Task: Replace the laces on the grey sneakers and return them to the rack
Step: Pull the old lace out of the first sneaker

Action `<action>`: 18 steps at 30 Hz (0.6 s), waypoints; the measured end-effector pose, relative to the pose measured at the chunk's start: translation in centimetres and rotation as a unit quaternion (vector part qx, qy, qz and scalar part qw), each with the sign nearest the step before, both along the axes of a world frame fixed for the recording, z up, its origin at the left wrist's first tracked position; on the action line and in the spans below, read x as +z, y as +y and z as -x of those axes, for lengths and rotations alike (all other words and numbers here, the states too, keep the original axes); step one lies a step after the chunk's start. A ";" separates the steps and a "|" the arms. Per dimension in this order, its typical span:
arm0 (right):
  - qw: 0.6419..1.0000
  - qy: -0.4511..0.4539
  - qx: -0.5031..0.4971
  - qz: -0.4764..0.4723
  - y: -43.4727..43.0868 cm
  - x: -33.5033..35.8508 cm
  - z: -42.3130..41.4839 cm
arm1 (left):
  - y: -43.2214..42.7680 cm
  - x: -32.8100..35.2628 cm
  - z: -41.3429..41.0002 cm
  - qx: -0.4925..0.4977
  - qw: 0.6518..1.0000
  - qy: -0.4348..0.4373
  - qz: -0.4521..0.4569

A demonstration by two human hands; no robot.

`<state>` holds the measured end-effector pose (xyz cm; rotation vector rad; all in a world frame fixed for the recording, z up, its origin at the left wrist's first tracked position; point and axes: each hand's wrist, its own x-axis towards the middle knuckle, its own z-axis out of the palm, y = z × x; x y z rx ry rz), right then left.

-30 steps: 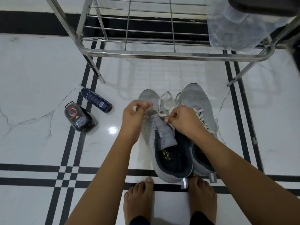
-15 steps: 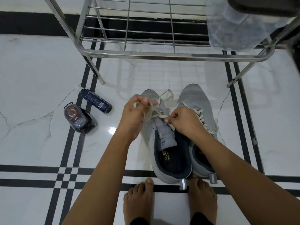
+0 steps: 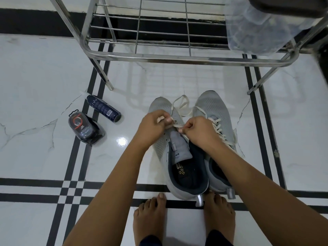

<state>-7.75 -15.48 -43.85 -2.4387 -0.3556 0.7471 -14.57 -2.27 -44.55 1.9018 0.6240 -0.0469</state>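
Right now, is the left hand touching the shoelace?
Touching. The head view shows the left hand pinching the cream shoelace between its fingertips, above the grey sneaker.

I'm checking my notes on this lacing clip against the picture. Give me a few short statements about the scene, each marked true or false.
1. The left hand and right hand both pinch the cream lace above the left sneaker. True.
2. Both sneakers sit on the rack. False: they stand on the floor in front of it.
3. The right sneaker has lace threaded through its eyelets. True.
4. The spray can stands upright. False: it lies on its side on the floor.
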 end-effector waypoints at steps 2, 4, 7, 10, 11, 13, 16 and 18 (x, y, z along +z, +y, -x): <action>1.000 -0.005 0.010 0.004 0.3 0.0 0.0 | -0.7 0.6 0.9 0.139 0.949 -0.070 0.274; 1.000 -0.004 0.019 0.015 0.4 -0.2 0.1 | -0.6 1.2 1.3 0.252 0.824 -0.152 0.484; 1.000 0.002 0.004 0.005 0.2 -0.5 0.3 | 1.1 1.8 1.0 0.311 0.841 -0.133 0.422; 1.000 -0.006 0.014 0.011 0.1 -0.3 0.3 | 1.1 0.4 1.2 0.190 0.976 -0.005 0.102; 1.000 -0.009 0.014 0.011 0.1 -0.1 0.4 | 0.9 -0.2 1.4 0.129 0.991 0.035 0.019; 1.000 -0.019 0.017 0.009 0.2 -0.1 0.4 | 0.5 -1.4 1.5 0.030 0.991 0.095 -0.092; 0.997 -0.035 0.067 0.030 0.5 -0.1 1.0 | 0.0 -1.9 1.4 -0.034 0.969 0.125 -0.212; 0.992 -0.053 0.107 0.046 0.9 -0.5 1.3 | -0.2 -2.2 1.2 -0.089 0.924 0.165 -0.333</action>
